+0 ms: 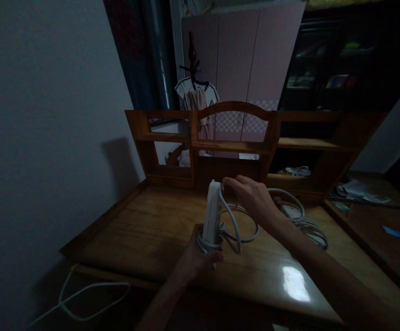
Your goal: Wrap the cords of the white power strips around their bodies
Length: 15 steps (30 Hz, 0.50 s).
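power strip (211, 214), upright over the desk (134, 225), its lower end in the left hand (201, 253), fingers curled closed around strip and cord (236, 230); right hand (251, 195) beside the strip's top, fingers bent, pinch on cord cannot be told; lettering too dim to read.

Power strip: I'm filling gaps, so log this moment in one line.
left hand: grips power strip; right hand: at cable; cable: looped around power strip

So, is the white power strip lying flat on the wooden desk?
No, the left hand grips the white power strip nearly upright, above the wooden desk.
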Each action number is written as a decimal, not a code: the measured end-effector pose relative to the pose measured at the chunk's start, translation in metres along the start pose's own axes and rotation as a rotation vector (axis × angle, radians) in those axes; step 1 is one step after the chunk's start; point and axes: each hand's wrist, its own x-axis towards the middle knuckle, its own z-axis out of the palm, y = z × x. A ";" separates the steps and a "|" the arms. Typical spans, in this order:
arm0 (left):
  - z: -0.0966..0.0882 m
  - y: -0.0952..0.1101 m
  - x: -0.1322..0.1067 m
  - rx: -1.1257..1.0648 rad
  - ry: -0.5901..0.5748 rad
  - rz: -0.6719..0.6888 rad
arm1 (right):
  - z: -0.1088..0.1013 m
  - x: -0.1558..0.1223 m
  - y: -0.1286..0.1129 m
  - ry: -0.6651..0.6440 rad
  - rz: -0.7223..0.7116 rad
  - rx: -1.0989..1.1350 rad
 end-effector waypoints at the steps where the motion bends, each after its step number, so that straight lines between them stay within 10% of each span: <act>1: 0.009 -0.011 0.002 -0.073 0.077 -0.030 | 0.002 0.000 -0.007 -0.003 -0.007 -0.042; 6: 0.032 -0.039 -0.003 -0.208 0.126 -0.171 | 0.006 0.005 -0.033 -0.072 -0.163 -0.199; 15: 0.018 -0.024 -0.045 -0.360 -0.141 -0.396 | 0.027 0.033 -0.010 -0.286 -0.504 -0.132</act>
